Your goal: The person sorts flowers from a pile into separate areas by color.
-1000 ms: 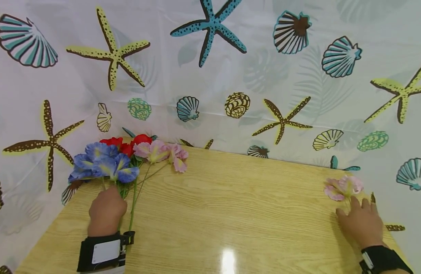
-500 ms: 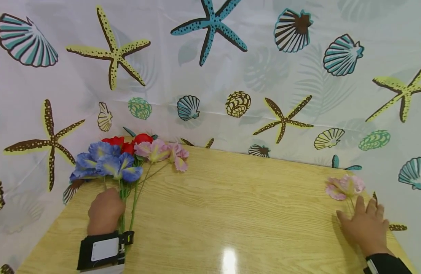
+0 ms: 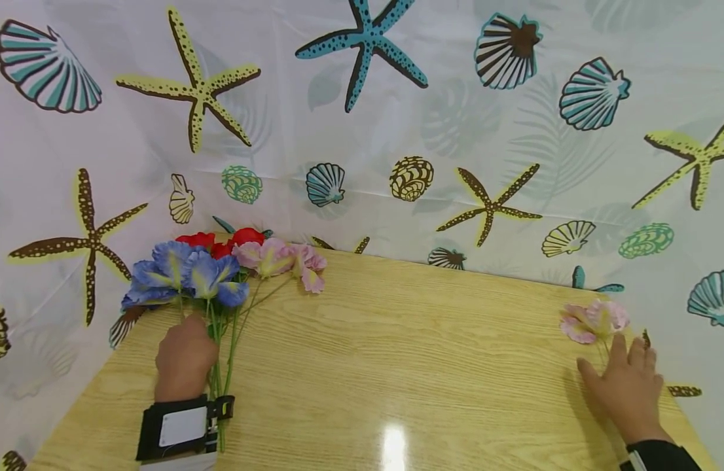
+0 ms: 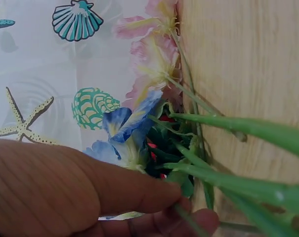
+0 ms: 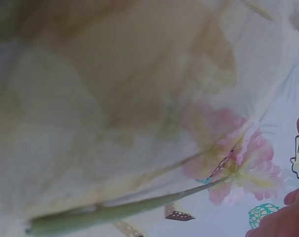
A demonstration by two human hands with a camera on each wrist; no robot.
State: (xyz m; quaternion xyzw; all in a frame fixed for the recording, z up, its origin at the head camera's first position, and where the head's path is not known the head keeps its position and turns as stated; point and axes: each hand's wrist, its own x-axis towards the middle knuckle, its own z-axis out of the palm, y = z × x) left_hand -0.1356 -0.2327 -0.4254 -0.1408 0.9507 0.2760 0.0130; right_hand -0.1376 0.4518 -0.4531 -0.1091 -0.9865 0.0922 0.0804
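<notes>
At the table's left, my left hand (image 3: 186, 358) pinches a thin green stem (image 4: 191, 220) between thumb and fingers. Blue iris-like flowers (image 3: 182, 271) spread just beyond the knuckles. Red flowers (image 3: 223, 247) lie behind them, partly covered, with pink flowers (image 3: 279, 258) to their right. Several green stems (image 3: 229, 353) run toward the near edge beside this hand. Far to the right, my right hand (image 3: 627, 386) has its fingers spread just short of another pink flower (image 3: 594, 320). That flower's stem (image 5: 134, 210) is plain in the right wrist view; the hand only shows at the edge there.
A wood-grain table (image 3: 409, 353) spans the space between the hands. White cloth (image 3: 362, 137) printed with starfish and shells stands along its back and sides. Each wrist wears a black band (image 3: 176, 428).
The blue flowers nearest my left hand have shifted slightly right. My right hand has drawn back a little from the pink flower, its fingers now more spread.
</notes>
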